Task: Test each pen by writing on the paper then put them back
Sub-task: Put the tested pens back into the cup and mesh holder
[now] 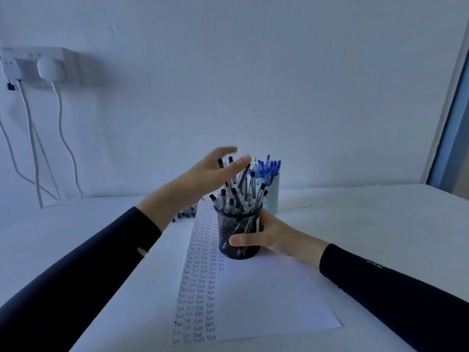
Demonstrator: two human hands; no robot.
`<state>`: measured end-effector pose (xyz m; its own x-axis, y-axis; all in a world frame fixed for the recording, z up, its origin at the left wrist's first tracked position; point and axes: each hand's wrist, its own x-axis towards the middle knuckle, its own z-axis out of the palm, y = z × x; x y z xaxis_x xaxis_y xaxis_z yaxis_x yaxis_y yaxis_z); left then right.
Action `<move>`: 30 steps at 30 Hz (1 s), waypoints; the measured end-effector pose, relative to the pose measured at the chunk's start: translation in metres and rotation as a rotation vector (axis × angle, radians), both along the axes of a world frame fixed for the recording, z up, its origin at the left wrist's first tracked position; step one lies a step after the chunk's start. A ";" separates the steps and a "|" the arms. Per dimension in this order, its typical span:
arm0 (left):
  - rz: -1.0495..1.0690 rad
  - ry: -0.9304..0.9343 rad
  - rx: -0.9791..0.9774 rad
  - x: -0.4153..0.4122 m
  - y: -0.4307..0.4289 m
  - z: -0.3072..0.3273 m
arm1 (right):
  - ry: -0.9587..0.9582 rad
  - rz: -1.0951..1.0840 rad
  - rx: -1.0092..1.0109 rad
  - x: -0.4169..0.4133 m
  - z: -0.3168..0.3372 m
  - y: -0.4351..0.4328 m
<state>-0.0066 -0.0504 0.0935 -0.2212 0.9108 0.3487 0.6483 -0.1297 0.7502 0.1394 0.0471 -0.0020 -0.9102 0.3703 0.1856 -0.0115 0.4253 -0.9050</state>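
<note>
Steadying the black mesh cup [228,224] of black pens [236,196] on the paper [266,295], we wrap our right hand [276,237] round its side while our left hand [203,176] hovers above the pen tops, fingers spread, holding nothing. Columns of "Test" [198,288] fill the sheet's left part, so much looks done; the blue pens [269,168] behind may remain.

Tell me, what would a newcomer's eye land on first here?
A black mesh cup crammed with black-capped pens stands mid-table on the paper, gripped by the right hand, the left hand open above it. Columns of handwritten "Test" fill the paper's left side, and a pale cup of blue pens stands behind.
</note>
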 end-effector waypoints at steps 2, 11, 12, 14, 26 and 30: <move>-0.063 0.030 0.183 -0.003 -0.004 0.002 | -0.010 -0.007 0.001 0.000 -0.001 0.000; -0.107 0.495 -0.282 0.014 0.019 0.010 | -0.012 0.020 -0.008 -0.001 0.001 0.000; -0.101 0.460 -0.330 0.013 0.021 0.009 | -0.009 0.018 -0.007 -0.001 0.000 0.001; -0.044 0.324 -0.370 0.012 0.018 0.004 | -0.006 0.010 -0.009 -0.001 -0.001 0.001; 0.462 0.335 -0.444 -0.078 0.015 0.006 | -0.036 -0.039 -0.006 0.000 -0.003 0.004; 0.575 0.290 -0.804 -0.120 0.017 -0.045 | -0.017 -0.027 0.000 -0.001 -0.005 0.004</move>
